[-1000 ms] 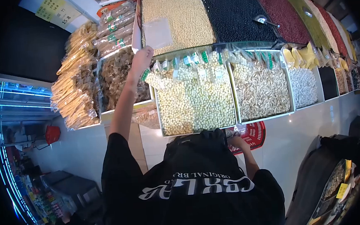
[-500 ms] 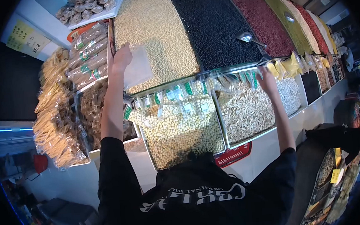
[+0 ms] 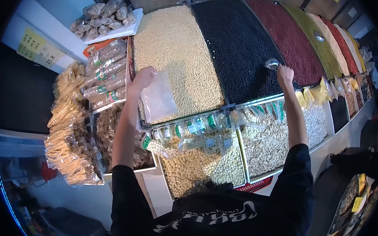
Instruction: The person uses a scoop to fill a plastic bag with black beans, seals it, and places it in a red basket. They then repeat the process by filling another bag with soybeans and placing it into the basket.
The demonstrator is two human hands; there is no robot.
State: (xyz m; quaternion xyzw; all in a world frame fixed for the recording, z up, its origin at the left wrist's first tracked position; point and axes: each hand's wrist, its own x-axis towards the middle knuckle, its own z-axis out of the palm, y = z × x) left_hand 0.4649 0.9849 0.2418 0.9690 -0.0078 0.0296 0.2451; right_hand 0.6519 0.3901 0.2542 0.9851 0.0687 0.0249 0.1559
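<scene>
My left hand (image 3: 144, 78) is closed on the top edge of a clear plastic bag (image 3: 158, 96), which hangs over the pale yellow beans (image 3: 171, 41) near their left border. The bag looks flat, with nothing visible in it. My right hand (image 3: 285, 74) is wrapped round the handle of a metal scoop (image 3: 272, 64). The scoop's bowl rests at the right side of the black beans (image 3: 236, 46), close to the dark red beans (image 3: 283, 38).
Lower bins in front hold round pale pieces (image 3: 201, 169) and sliced pieces (image 3: 264, 143), with small packets along their back edge. Wrapped bundles (image 3: 70, 125) stand at the left. A second scoop (image 3: 318, 36) lies on green beans. A red basket (image 3: 256, 185) shows below.
My right hand has moved up from the bin edge and taken hold of the scoop's handle. My left hand still holds the bag. The whole view has shifted.
</scene>
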